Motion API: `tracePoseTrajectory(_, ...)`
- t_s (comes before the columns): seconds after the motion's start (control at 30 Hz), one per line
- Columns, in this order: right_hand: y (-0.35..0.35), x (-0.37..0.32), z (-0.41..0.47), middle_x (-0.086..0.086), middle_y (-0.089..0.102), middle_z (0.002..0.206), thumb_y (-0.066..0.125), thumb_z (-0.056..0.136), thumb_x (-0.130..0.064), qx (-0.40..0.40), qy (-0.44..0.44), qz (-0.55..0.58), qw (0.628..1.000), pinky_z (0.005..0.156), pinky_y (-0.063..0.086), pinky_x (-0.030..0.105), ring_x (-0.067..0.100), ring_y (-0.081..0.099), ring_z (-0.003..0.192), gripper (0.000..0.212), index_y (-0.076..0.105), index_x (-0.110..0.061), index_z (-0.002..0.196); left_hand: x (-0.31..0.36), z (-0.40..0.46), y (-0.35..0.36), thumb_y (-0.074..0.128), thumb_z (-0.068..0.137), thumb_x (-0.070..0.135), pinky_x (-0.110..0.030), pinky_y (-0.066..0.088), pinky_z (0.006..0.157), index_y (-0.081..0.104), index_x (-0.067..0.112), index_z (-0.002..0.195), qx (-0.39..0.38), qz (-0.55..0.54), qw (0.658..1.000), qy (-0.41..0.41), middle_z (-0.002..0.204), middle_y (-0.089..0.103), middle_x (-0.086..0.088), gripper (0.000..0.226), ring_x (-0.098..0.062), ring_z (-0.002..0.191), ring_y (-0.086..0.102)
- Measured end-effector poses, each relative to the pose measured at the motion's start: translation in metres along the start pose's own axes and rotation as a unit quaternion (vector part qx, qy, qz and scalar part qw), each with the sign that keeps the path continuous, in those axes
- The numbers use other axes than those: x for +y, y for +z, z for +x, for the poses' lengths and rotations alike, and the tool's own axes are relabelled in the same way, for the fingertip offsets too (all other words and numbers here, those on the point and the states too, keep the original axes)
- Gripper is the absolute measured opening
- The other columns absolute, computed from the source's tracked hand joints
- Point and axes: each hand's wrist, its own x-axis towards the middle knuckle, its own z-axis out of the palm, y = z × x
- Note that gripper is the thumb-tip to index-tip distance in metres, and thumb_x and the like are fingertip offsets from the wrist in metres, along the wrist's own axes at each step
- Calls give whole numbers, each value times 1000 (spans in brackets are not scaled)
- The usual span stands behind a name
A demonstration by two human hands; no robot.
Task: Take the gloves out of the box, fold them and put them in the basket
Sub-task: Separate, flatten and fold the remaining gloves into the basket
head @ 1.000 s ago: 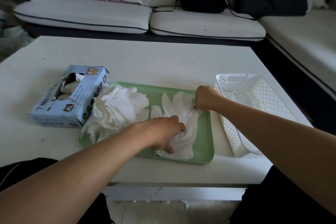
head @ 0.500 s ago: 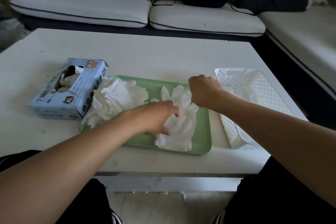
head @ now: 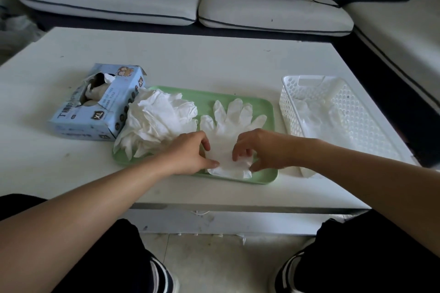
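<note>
Centrally, a white glove [head: 232, 131] is lying flat on the right half of a green tray [head: 266, 107], its fingers pointing away from the person; the left hand [head: 190, 153] is gripping the glove's cuff end at its left edge, fingers curled onto the material; the right hand [head: 259, 148] is pinching the same cuff end at its right edge, thumb low and fingers bent above; both hands are sitting close together with the glove between them; a crumpled heap of gloves [head: 157, 123] is occupying the tray's left half, touching the blue glove box [head: 100, 107], which is lying on the white table [head: 214, 59] with its top torn open; a white perforated basket [head: 333, 121] is standing just right of the tray, pale material lying inside it.
</note>
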Motion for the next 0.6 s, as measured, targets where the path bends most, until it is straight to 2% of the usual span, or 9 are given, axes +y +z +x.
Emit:
tracePoseTrajectory(0.1, 5, 3, 3, -5, 64, 99, 79, 77, -10, 38, -11, 9, 999, 73, 50, 24, 6, 56, 80, 28, 76, -22, 102, 1, 0, 9, 83, 83, 26, -25, 45, 61, 55, 23, 103, 2, -65, 998, -23, 90, 69, 6, 35, -12, 80, 65)
tracePoseTrajectory(0.23, 5, 1, 8, -6, 64, 95, 75, 79, -11, 38, -9, -7, 999, 75, 52, 31, 11, 59, 80, 25, 75, -24, 99, 7, 8, 8, 76, 85, 15, -28, 47, 70, 56, 20, 110, 5, -202, 975, -90, 101, 69, -5, 33, -18, 87, 63)
tracePoseTrajectory(0.37, 0, 4, 8, -7, 62, 92, 78, 75, -8, 19, -1, 26, 999, 72, 49, 22, 6, 56, 76, 30, 75, -21, 101, 19, 9, 1, 67, 88, -8, -30, 62, 66, 49, 5, 124, -8, -419, 898, -131, 113, 58, -20, 42, -24, 76, 68)
tracePoseTrajectory(0.47, -5, 3, 7, -8, 61, 97, 80, 74, -9, -10, 9, 28, 1000, 71, 45, 14, 2, 57, 80, 38, 73, -23, 109, 24, 9, 1, 64, 89, -14, -28, 62, 62, 44, 4, 125, -18, -454, 879, -146, 116, 59, -24, 45, -25, 64, 71)
tracePoseTrajectory(0.53, -14, 2, 3, -7, 61, 105, 85, 73, -13, -46, 27, 51, 997, 70, 43, 8, 6, 59, 91, 50, 67, -22, 118, 30, 8, -2, 62, 89, -15, -25, 61, 58, 43, 5, 126, -15, -473, 868, -150, 111, 61, -24, 45, -22, 58, 71)
tracePoseTrajectory(0.6, -24, -1, -1, -9, 61, 112, 92, 66, -31, -72, 43, 72, 994, 74, 45, 9, 8, 59, 100, 65, 59, -26, 122, 36, 10, -8, 59, 90, -16, -23, 60, 56, 43, 7, 120, -3, -511, 846, -149, 98, 61, -18, 41, -18, 52, 69)
